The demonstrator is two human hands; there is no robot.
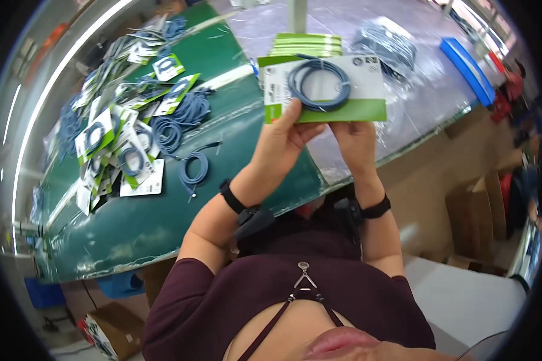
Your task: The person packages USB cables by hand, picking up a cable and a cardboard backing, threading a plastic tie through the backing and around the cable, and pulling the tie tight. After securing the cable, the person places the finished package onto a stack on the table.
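A white and green backing card [367, 90] with a coiled blue cable [347, 90] on its front is held up over the table. My left hand [289, 133] pinches the card's lower left part, its thumb on the front below the coil. My right hand [355, 141] grips the lower edge from beneath, its fingertips partly hidden behind the card. Just beyond the card stands a stack of green and white cards [307, 44]. One loose coiled cable [194, 168] lies on the green mat, left of my left forearm.
A big heap of carded cables [126, 144] covers the table's left side, with loose blue coils [168, 132] beside it. Clear plastic bags [382, 45] lie at the back right, near a blue tray [467, 69]. Cardboard boxes [476, 210] stand on the floor at right.
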